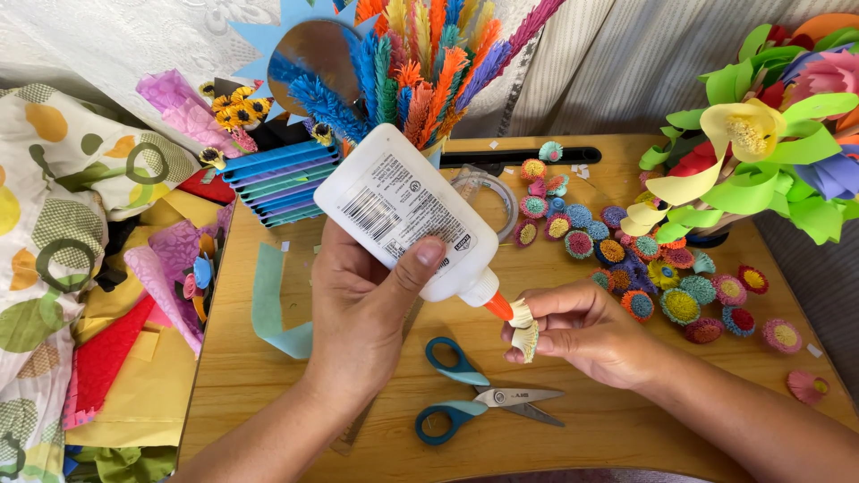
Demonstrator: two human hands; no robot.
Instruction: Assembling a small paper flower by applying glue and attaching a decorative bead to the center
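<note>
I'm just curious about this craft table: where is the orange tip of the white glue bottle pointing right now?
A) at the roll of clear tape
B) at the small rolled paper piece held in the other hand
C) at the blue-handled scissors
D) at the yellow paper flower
B: the left hand tilts the glue bottle so its orange tip meets the rolled paper piece pinched in the right hand.

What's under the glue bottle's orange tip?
The glue bottle in the left hand points its tip at a small cream paper roll pinched by the right hand. Fingers cover the roll's far side.
</note>
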